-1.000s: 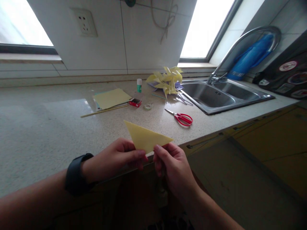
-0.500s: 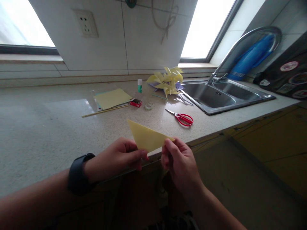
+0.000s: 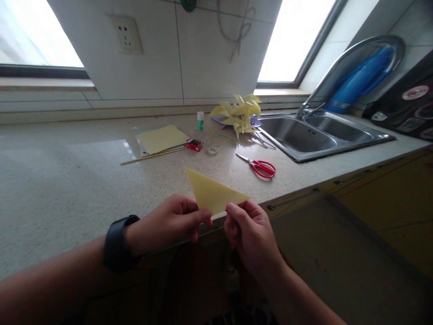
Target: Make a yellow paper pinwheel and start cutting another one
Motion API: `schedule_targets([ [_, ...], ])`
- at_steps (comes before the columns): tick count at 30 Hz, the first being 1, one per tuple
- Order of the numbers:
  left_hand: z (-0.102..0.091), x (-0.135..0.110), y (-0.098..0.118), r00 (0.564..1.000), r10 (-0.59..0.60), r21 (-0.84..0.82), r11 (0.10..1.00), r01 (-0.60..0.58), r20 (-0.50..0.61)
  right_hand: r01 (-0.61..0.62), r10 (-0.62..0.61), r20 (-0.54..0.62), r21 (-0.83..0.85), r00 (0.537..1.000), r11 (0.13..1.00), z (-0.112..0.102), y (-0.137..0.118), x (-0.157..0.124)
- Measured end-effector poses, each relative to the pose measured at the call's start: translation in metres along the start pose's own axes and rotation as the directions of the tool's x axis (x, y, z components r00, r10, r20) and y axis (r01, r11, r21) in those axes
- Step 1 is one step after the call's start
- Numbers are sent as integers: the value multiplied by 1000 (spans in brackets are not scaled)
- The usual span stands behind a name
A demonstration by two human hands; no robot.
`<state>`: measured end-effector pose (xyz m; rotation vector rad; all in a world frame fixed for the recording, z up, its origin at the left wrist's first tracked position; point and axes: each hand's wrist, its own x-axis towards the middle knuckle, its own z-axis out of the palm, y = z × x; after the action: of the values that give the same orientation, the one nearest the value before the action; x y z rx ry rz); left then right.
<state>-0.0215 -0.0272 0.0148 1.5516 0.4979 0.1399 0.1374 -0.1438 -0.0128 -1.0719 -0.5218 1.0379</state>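
Head view. Both hands are in front of the near edge of the table, working on one piece of folded yellow paper. Paper is triangular in outline, raised off the surface, one point to the upper left, another to the right.

Left hand: thumb and fingers pinched together on the paper's lower left part. A dark watch sits on this wrist. Right hand: fingers curled, thumb pressed on the lower right edge, close to the right-hand point.

Beyond the paper, slightly right: red-handled scissors lying flat, blades pointing left and away. Farther back, left to right: a stack of paper sheets, yellow on top, with a thin stick along its near side; a small red box; a roll of tape. Glue stick upright behind the box, white cap up. Yellow paper pinwheels piled near the wall, just left of the steel sink.
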Motion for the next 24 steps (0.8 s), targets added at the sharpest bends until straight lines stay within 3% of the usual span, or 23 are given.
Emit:
schedule_targets([
  [12,0,1,-4,999,-38,-30,999,38,-15,224,-192,-173,193,966,955,-14,-17,10],
  [15,2,2,-4,998,-18,-27,999,17,-55,85,-75,-63,185,995,979,-14,-12,7],
  [17,4,2,-3,998,5,-32,999,-7,-59,3,-7,58,70,998,998,-10,-5,1],
  [21,6,2,-3,999,48,-86,995,-46,22,-62,90,197,-142,976,988,4,7,-8],
  [24,5,0,-5,994,64,-120,991,-54,83,-76,110,236,-146,965,986,11,8,-8],
])
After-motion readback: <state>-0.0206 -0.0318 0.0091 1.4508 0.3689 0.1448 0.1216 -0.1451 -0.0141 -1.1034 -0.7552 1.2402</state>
